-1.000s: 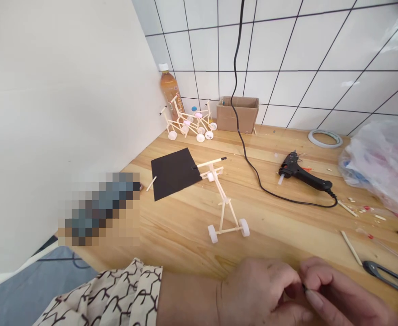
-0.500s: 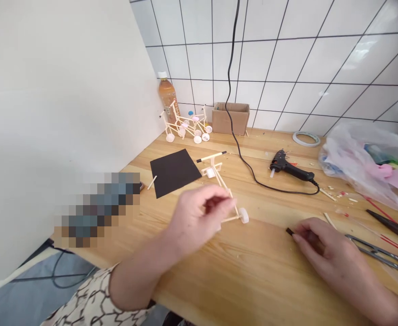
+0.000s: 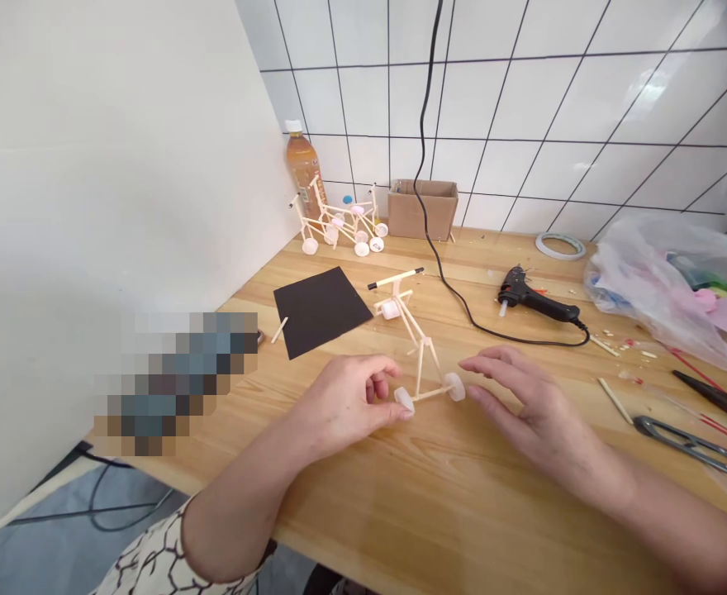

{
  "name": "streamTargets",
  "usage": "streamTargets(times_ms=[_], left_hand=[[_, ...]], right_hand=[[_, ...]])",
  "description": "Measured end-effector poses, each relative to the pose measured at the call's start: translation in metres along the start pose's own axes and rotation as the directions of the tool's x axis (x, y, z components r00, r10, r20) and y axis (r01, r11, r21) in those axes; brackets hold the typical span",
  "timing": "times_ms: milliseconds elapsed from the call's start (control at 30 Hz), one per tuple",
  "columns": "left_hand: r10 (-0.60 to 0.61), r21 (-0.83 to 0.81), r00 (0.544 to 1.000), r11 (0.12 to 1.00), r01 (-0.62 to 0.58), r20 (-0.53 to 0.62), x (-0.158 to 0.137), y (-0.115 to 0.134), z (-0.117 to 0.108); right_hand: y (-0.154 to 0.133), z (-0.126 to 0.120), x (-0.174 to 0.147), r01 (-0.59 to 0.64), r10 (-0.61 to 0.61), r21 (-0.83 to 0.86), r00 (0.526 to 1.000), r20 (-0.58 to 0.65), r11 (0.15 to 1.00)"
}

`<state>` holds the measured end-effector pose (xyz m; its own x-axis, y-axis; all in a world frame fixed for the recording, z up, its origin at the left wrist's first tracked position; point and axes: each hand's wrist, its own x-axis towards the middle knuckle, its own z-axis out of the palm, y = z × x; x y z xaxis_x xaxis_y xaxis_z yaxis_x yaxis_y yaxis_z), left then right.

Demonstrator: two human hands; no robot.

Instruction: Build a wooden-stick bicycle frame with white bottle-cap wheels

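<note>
A small tricycle model (image 3: 416, 330) made of pale wooden sticks stands on the table between my two hands. Its handlebar (image 3: 394, 278) has black ends and points away from me. My left hand (image 3: 351, 401) is at the left rear wheel (image 3: 404, 401), thumb tip against or very close to that white wheel, fingers loosely curled and apart from the thumb. On the other side, my right hand (image 3: 525, 405) has thumb and fingers spread beside the right rear wheel (image 3: 454, 386). Whether it touches the wheel is unclear.
Behind are similar finished models (image 3: 339, 223), a drink bottle (image 3: 305, 165) and a cardboard box (image 3: 425, 211). Black paper (image 3: 320, 314) lies left. Rightward are a glue gun (image 3: 537, 302) with its cord, tape (image 3: 560, 245), a plastic bag (image 3: 661, 281) and thread snips (image 3: 686, 442).
My right hand has moved left to the model and opened; the small black piece at its fingertips no longer shows. My left hand has lowered to the left wheel, and the model is more visible.
</note>
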<state>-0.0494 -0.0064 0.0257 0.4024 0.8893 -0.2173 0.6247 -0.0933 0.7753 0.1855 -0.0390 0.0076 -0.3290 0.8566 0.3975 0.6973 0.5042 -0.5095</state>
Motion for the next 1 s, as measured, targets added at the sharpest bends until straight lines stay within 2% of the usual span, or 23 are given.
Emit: streamTargets(times_ms=[200,500,1000], left_hand=[[0.003,0.035,1.000,0.999,-0.002,-0.014,0.001,0.001,0.003],[0.049,0.073,0.999,0.996,-0.048,-0.014,0.003,0.000,0.008],[0.066,0.109,0.998,0.992,-0.066,0.003,0.003,0.003,0.008]], right_hand=[[0.004,0.011,0.014,-0.056,0.055,0.091,0.998,0.011,0.994],[0.005,0.014,0.019,-0.116,0.114,0.186,0.993,0.022,0.976],[0.003,0.022,0.022,-0.142,0.131,0.199,0.989,0.067,0.970]])
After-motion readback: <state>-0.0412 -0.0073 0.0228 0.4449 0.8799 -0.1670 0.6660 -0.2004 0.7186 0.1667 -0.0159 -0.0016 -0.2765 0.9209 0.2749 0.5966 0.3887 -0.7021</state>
